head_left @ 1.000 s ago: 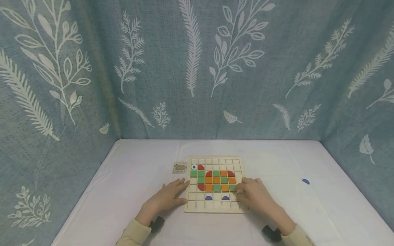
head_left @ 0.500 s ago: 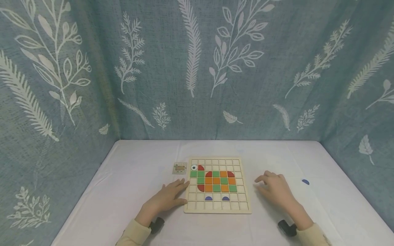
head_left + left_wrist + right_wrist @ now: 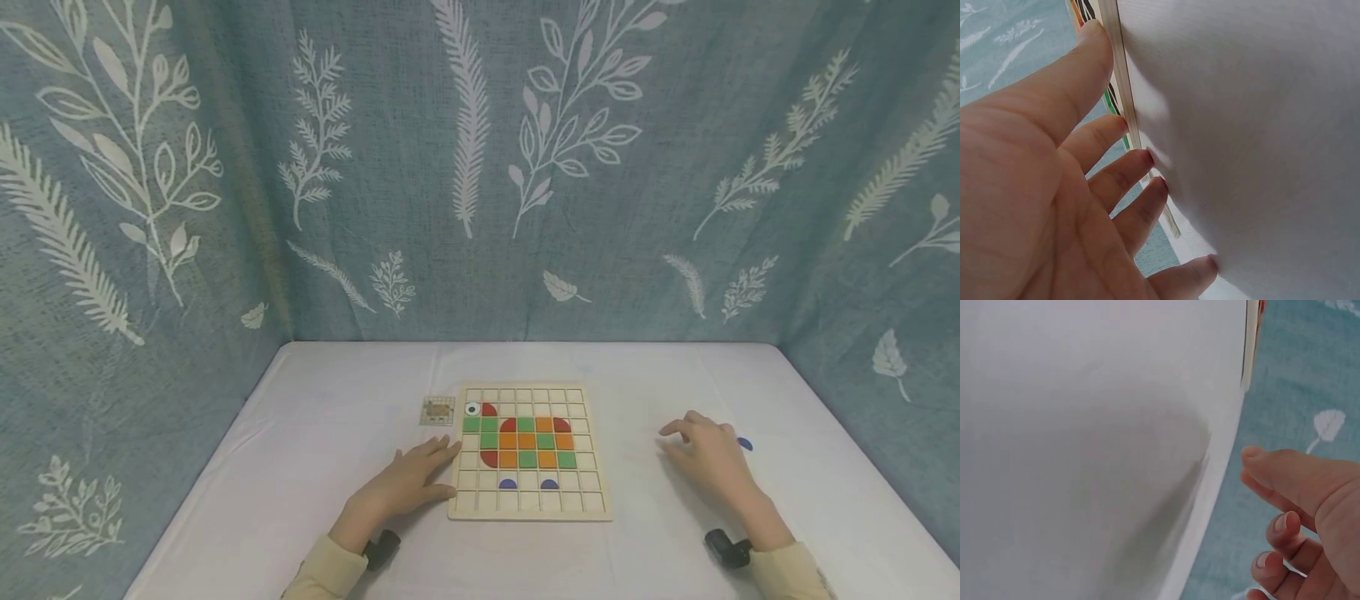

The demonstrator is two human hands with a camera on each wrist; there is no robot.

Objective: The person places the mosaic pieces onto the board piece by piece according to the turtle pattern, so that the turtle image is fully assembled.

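A square wooden grid board (image 3: pixel 592 504) lies mid-table, with green, orange and red tiles (image 3: pixel 527 439) set in its cells. An eye tile (image 3: pixel 472 409) sits at the upper left of this pattern, and two blue half-circles lie low on the board. My left hand (image 3: pixel 408 482) rests beside the board, its spread fingertips (image 3: pixel 1121 124) at the left edge. To the right of the board, my right hand (image 3: pixel 708 454) is over the table with loosely bent fingers, and nothing shows between thumb and index finger (image 3: pixel 1252 452). Just behind it lies a blue half-circle piece (image 3: pixel 745 443), partly covered.
A small picture card (image 3: pixel 438 410) with a printed grid lies by the board's upper left corner. White cloth covers the table (image 3: pixel 360 379). A teal curtain (image 3: pixel 420 275) with white leaf patterns encloses the back and both sides.
My right hand has left the board's right side and moved rightward across the table toward the loose blue half-circle. The left hand has stayed at the board's left edge.
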